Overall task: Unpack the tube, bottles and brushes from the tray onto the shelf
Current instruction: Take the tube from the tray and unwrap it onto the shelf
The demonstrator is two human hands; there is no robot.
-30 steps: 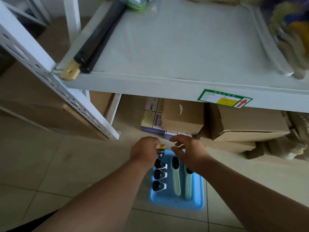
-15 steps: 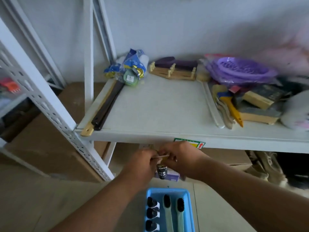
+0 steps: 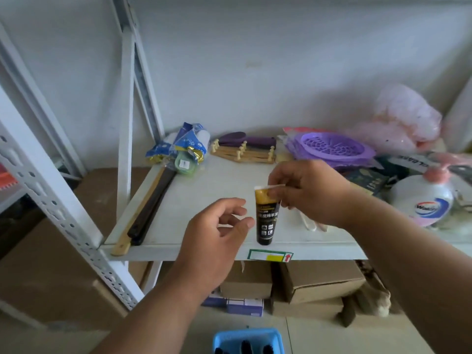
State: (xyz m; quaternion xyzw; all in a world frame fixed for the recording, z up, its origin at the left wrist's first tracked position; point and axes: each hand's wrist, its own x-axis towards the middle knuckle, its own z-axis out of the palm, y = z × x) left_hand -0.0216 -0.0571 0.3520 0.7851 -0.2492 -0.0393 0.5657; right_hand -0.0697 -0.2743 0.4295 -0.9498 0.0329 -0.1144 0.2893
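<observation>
White flat shelf (image 3: 204,200); right hand (image 3: 306,192) pinches glossy black-gold tube (image 3: 265,215).

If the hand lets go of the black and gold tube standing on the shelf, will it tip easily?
Probably yes: the tube is tall, narrow, and stands cap-down near the shelf edge. The right hand pinches its flat top, suggesting soft walls.

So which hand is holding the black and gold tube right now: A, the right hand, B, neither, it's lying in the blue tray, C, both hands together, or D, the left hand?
A: the right hand pinches the tube at its crimped top end above the shelf, while the left hand is open beside it, not touching.
</observation>
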